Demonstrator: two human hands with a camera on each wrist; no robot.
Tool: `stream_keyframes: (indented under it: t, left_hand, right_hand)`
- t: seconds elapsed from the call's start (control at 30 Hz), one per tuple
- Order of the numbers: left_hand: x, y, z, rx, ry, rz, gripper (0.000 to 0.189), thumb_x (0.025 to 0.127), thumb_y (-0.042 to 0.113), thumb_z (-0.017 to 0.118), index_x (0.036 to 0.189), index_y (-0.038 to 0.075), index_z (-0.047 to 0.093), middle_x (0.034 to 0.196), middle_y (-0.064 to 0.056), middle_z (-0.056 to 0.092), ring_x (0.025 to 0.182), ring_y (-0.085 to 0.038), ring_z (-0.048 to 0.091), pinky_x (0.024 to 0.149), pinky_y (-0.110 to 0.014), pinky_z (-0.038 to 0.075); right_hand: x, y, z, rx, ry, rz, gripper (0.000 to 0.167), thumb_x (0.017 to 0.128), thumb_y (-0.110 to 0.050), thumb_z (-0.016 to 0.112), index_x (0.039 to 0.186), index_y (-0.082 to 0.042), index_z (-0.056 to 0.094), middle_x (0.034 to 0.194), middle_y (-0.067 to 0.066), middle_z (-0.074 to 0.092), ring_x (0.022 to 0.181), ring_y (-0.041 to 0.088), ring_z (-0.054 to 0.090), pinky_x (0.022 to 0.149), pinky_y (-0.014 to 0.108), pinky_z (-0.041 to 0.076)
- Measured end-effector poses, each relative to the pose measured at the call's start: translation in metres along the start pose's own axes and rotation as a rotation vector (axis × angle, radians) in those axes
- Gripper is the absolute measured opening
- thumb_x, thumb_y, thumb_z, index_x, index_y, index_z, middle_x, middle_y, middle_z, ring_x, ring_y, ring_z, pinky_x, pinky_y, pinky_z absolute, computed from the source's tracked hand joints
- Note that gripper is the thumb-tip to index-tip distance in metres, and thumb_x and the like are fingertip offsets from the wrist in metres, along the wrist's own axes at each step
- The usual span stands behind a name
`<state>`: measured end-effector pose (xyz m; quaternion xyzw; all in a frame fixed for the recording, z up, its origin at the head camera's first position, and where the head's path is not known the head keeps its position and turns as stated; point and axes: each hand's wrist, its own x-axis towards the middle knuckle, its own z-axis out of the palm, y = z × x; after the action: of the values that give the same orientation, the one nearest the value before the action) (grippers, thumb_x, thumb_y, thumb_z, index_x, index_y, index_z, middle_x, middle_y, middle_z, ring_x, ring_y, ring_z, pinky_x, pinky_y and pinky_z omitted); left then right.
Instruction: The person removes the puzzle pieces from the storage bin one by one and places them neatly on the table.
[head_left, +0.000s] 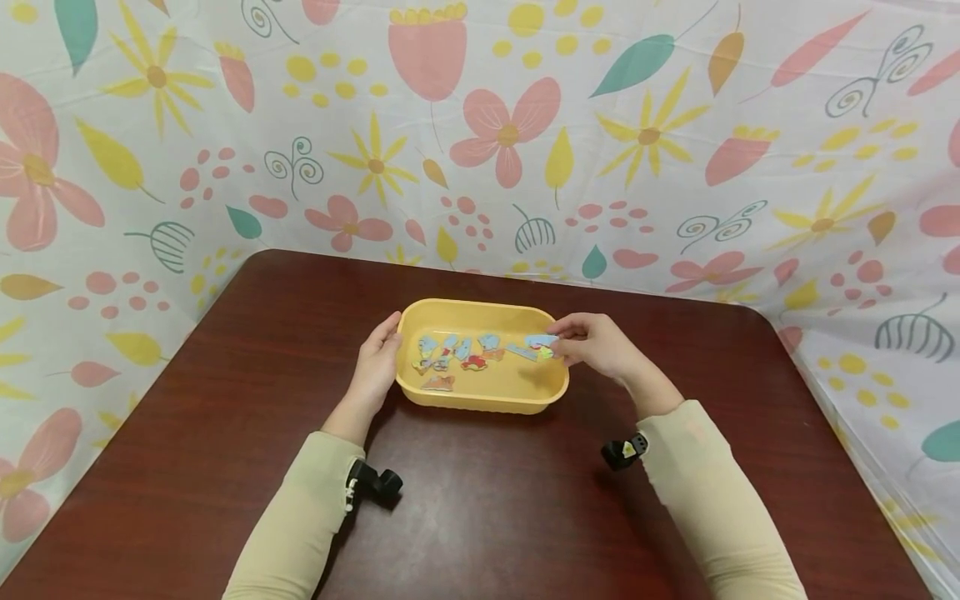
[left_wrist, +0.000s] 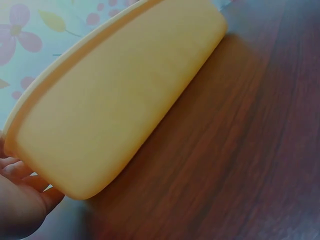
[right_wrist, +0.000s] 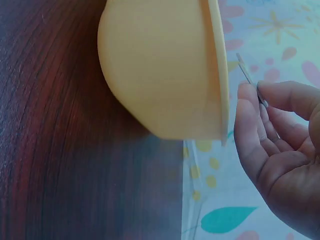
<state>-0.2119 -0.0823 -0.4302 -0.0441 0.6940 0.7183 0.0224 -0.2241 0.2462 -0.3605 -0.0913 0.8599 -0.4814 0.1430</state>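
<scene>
A yellow oblong plastic tub point(head_left: 480, 402) stands on the table with several small, flat, colourful puzzle pieces point(head_left: 474, 362) lying inside, mostly in its left half. Against the outside of the tub's left end rests my left hand point(head_left: 375, 367), its fingers along the wall just below the rim. My right hand point(head_left: 596, 346) is over the right end of the tub, pinching a thin light-blue puzzle piece point(head_left: 542, 340) between thumb and fingers. In the right wrist view this piece point(right_wrist: 245, 70) shows nearly edge-on above the rim. Beside it, a narrow bluish piece point(head_left: 521, 352) lies in the tub.
The dark reddish-brown table point(head_left: 480, 517) spreads around the tub. A white cloth point(head_left: 480, 150) with flowers and leaves hangs behind and along both sides. Black wrist cameras sit at the left point(head_left: 375, 483) and right cuffs.
</scene>
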Motion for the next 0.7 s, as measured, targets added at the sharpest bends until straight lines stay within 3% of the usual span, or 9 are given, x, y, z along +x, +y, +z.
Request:
stream_keyframes:
  t: [0.23, 0.57, 0.7]
  left_hand:
    - [0.001, 0.000, -0.006, -0.012, 0.008, 0.003, 0.046, 0.102, 0.015, 0.036, 0.148, 0.008, 0.032, 0.153, -0.012, 0.031, 0.141, -0.022, 0.030, 0.113, -0.038, 0.031]
    - [0.000, 0.000, -0.009, -0.023, 0.028, -0.005, 0.046, 0.102, 0.014, 0.036, 0.147, 0.007, 0.032, 0.152, -0.013, 0.031, 0.140, -0.022, 0.031, 0.114, -0.038, 0.030]
    - [0.001, 0.000, -0.008, -0.025, 0.027, 0.004, 0.045, 0.102, 0.012, 0.036, 0.146, 0.006, 0.034, 0.151, -0.014, 0.033, 0.139, -0.024, 0.033, 0.113, -0.038, 0.032]
  right_hand:
    - [-0.006, 0.012, -0.007, 0.143, 0.032, -0.016, 0.039, 0.089, -0.004, 0.061, 0.126, 0.008, 0.053, 0.100, 0.017, 0.057, 0.080, 0.017, 0.067, 0.076, 0.035, 0.058]
    - [-0.015, 0.035, -0.009, 0.402, 0.115, -0.009, 0.058, 0.088, 0.004, 0.060, 0.141, 0.003, 0.037, 0.098, 0.011, 0.048, 0.085, 0.016, 0.068, 0.076, 0.030, 0.058]
    - [-0.019, 0.044, -0.010, 0.492, 0.161, 0.024, 0.053, 0.090, 0.003, 0.056, 0.139, 0.006, 0.036, 0.102, 0.009, 0.051, 0.085, 0.014, 0.068, 0.077, 0.031, 0.057]
